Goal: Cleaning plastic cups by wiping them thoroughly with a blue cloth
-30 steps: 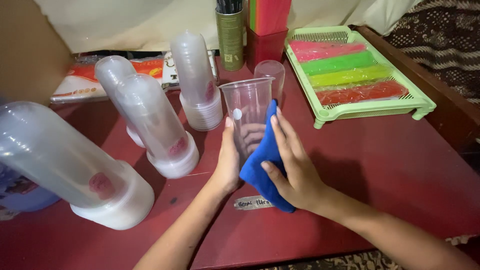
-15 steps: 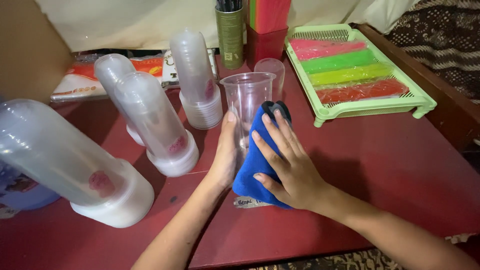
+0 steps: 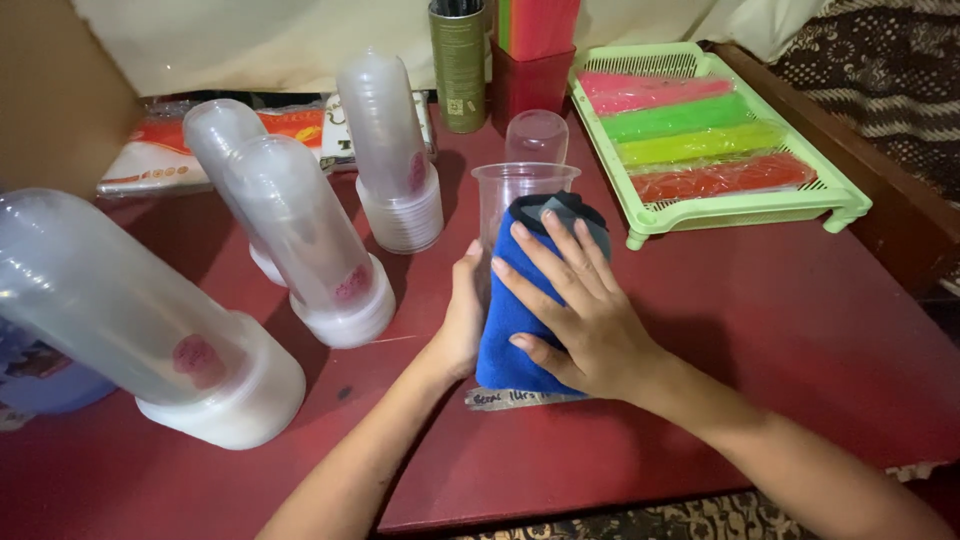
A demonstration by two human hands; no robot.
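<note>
A clear plastic cup (image 3: 520, 190) stands upright on the dark red table (image 3: 800, 330). My left hand (image 3: 460, 315) grips its left side near the bottom. My right hand (image 3: 570, 300) presses a blue cloth (image 3: 510, 320) flat against the cup's near side, fingers spread over it. The cloth covers most of the cup; only the rim and upper wall show.
Several tall stacks of clear cups (image 3: 300, 240) in plastic sleeves stand at left and back. One clear cup (image 3: 537, 135) stands upside down behind. A green tray (image 3: 840, 205) with coloured packets sits at right. A green can (image 3: 458, 65) and red box (image 3: 535, 30) stand at the back.
My right hand has slid the blue cloth further up and over the cup's front. The cup has shifted slightly to the right; my left hand stays on its side.
</note>
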